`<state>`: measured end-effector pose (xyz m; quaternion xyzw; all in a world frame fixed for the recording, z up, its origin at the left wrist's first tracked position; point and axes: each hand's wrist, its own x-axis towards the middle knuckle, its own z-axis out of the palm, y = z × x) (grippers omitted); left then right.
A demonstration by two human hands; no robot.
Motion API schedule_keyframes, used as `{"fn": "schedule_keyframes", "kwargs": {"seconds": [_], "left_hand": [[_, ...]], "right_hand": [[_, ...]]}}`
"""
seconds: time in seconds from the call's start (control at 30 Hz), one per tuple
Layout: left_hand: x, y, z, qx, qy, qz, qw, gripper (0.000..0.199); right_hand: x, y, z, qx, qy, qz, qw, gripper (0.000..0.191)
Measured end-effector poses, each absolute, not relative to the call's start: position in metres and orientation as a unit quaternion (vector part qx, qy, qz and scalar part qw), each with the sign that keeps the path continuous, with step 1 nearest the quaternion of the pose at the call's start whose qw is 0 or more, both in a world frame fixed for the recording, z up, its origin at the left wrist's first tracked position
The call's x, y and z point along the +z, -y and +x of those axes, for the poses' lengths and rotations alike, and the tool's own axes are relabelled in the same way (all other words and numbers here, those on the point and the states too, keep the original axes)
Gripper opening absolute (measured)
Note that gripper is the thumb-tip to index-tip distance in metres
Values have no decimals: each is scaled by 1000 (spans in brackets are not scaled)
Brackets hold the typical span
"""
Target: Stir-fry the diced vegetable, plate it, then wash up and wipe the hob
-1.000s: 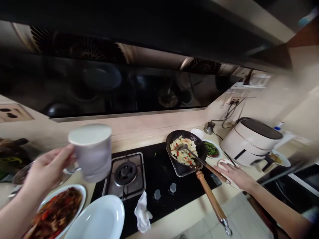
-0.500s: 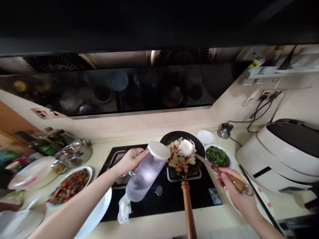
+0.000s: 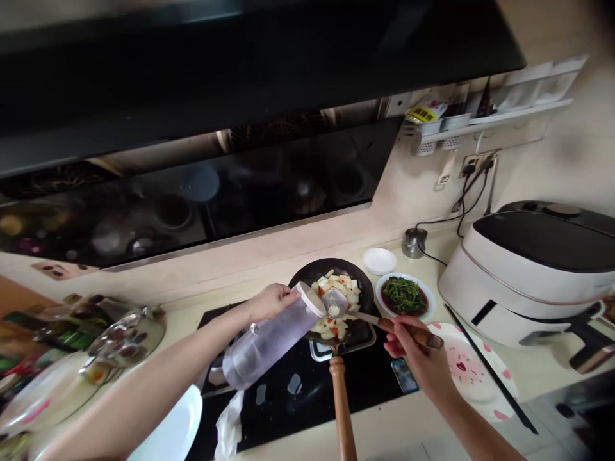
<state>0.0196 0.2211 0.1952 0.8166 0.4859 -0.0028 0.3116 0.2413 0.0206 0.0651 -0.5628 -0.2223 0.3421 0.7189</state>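
Observation:
My left hand [image 3: 271,301] is closed on a translucent pitcher [image 3: 273,342] with a white lid, tipped so its lid end hangs over the near left rim of a black wok [image 3: 365,291]. In the wok lie pale chunks of vegetable [image 3: 353,288] with bits of red pepper. My right hand [image 3: 413,349] grips the wooden handle of a metal wok spatula [image 3: 362,315]. Its blade is over the vegetables, close to the pitcher's lid. I cannot make out whether water is flowing. The wok's wooden handle [image 3: 341,403] points toward me, with no hand on it.
A plate of greens [image 3: 406,296] and a small white dish [image 3: 379,260] stand right of the wok. Farther right are a white air fryer [image 3: 523,275] and a patterned plate [image 3: 480,390] with black chopsticks [image 3: 490,368] across it. A crumpled tissue [image 3: 229,426] lies at the stove's front edge.
My view has turned to the right. The pitcher has tipped further and its lid end has come over the wok. The spatula blade now sits beside the lid.

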Motion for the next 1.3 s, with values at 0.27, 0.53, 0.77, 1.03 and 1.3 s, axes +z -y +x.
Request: {"fn": "schedule_keyframes", "kwargs": {"seconds": [0.27, 0.53, 0.77, 1.03, 1.3], "left_hand": [[198, -230, 40, -38, -479, 834, 272, 49], [203, -227, 45, -61, -477, 839, 254, 44], [200, -231, 42, -52, -489, 830, 264, 43], [201, -239, 19, 62, -522, 794, 306, 47], [208, -235, -9, 130, -534, 764, 338, 45]], "right_hand": [[60, -29, 238, 365, 230, -542, 721, 48], [54, -32, 231, 377, 230, -535, 720, 48], [51, -34, 231, 380, 205, -526, 733, 48], [43, -21, 244, 320, 208, -504, 775, 39], [54, 10, 246, 201, 321, -581, 720, 28]]}}
